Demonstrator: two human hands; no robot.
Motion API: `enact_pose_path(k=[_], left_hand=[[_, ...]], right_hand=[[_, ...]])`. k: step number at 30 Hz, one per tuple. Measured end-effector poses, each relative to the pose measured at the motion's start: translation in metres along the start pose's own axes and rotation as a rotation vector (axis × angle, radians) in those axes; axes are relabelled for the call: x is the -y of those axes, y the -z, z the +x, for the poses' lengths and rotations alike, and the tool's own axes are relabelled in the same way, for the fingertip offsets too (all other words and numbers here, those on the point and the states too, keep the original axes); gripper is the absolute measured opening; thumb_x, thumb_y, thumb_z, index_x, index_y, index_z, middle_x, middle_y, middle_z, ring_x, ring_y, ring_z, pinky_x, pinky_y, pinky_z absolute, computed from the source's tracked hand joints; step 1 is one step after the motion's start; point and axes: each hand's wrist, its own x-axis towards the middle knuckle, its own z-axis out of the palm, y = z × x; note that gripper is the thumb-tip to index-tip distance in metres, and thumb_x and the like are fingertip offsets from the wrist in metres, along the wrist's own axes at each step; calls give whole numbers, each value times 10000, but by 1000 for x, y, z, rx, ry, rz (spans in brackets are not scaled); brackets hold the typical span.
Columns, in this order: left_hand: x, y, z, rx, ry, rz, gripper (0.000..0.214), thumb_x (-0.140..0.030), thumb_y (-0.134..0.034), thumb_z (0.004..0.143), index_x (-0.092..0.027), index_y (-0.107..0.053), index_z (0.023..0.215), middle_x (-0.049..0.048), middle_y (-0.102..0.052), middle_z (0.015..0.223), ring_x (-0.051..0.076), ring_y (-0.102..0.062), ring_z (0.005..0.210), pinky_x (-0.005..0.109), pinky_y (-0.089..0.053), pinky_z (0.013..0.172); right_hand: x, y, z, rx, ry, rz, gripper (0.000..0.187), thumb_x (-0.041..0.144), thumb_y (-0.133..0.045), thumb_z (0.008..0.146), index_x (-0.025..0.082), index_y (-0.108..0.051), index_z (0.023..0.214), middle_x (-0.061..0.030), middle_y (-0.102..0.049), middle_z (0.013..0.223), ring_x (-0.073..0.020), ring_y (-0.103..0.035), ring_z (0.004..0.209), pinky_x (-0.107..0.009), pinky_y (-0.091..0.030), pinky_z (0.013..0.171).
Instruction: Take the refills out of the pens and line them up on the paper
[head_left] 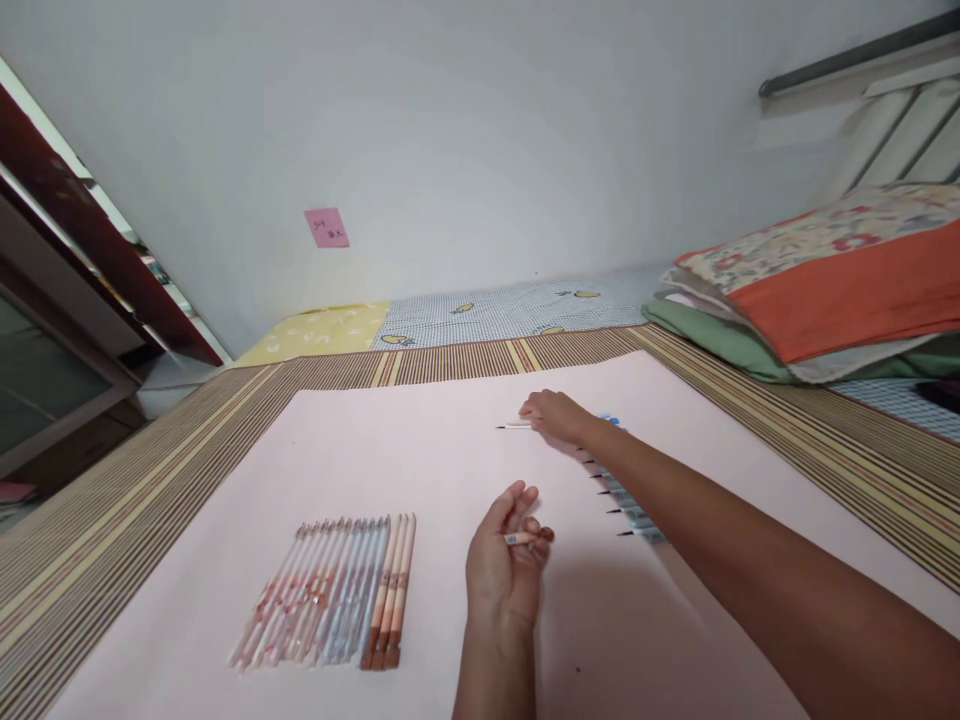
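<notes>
My left hand [504, 565] is palm up over the pink sheet, fingers curled around a short peach-and-brown pen part [519, 539]; whether it is a cap or a barrel I cannot tell. Farther off, my right hand [556, 415] pinches a slim white pen or refill [516, 427], its dark tip pointing left. Under my right forearm lies a column of pale blue pens or refills [637, 520] with black tips facing left, partly hidden by the arm. To the left, several clear pens with pink and bluish patterns [315, 590] lie side by side, beside three peach-and-brown pens [390, 590].
The pink sheet [360, 440] lies on a striped mat [450, 368]. Folded bedding [840, 280] is stacked at the right against a railing. A pink note [327, 228] is stuck to the wall behind. Yellow cloth [322, 332] and checked cloth [495, 312] border the wall.
</notes>
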Motion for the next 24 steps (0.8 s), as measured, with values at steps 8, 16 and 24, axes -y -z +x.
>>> enact_pose_path(k=[8, 16, 24], left_hand=[[1, 1, -1, 14, -12, 3, 131, -181, -631, 921, -104, -700, 1002, 119, -713, 995, 64, -511, 486, 200, -430, 428], [0, -1, -2, 3, -5, 8, 129, -176, -631, 917, -108, -698, 1002, 111, -710, 981, 65, -509, 490, 196, -423, 423], [0, -1, -2, 6, -7, 1, 132, -172, -628, 922, -97, -700, 1004, 115, -707, 981, 63, -507, 484, 198, -422, 426]], right_hand=[[12, -15, 3, 30, 13, -44, 214, 64, -569, 862, 191, -717, 948, -78, -736, 1054, -206, -623, 970, -275, -367, 778], [12, -14, -3, 39, 38, -33, 242, 65, -544, 879, 202, -697, 1007, -64, -723, 1096, -194, -626, 967, -271, -369, 796], [10, -13, -2, 45, 34, -37, 264, 84, -571, 879, 199, -722, 1062, -72, -725, 1142, -196, -639, 994, -267, -368, 817]])
